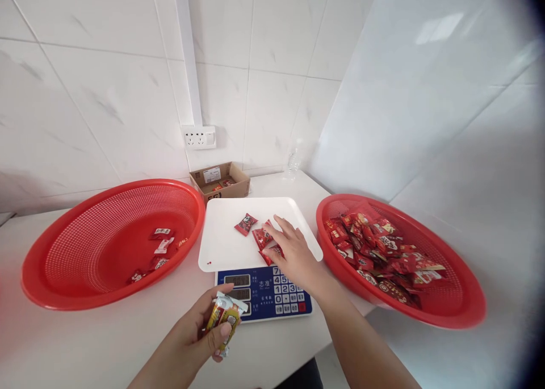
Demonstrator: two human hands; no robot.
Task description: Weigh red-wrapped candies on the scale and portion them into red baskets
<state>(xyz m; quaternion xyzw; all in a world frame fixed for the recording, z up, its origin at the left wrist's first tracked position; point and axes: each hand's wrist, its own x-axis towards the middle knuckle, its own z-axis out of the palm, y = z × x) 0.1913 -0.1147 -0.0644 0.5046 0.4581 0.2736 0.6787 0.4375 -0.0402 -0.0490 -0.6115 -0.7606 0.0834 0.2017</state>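
My left hand [200,335] is closed around a small bunch of yellow and white wrapped candies [225,316] just in front of the scale's display. My right hand [293,252] reaches over the white tray [225,235] of the blue electronic scale [264,298], fingers spread and resting on a few red candy packets [263,238]. One more red packet [246,224] lies apart on the tray, a little to the left.
A red mesh basket [63,264] on the left holds several packets. Another red basket [447,315] on the right is piled with red candy packets. A small cardboard box [221,182] sits by the tiled wall under a socket [198,137].
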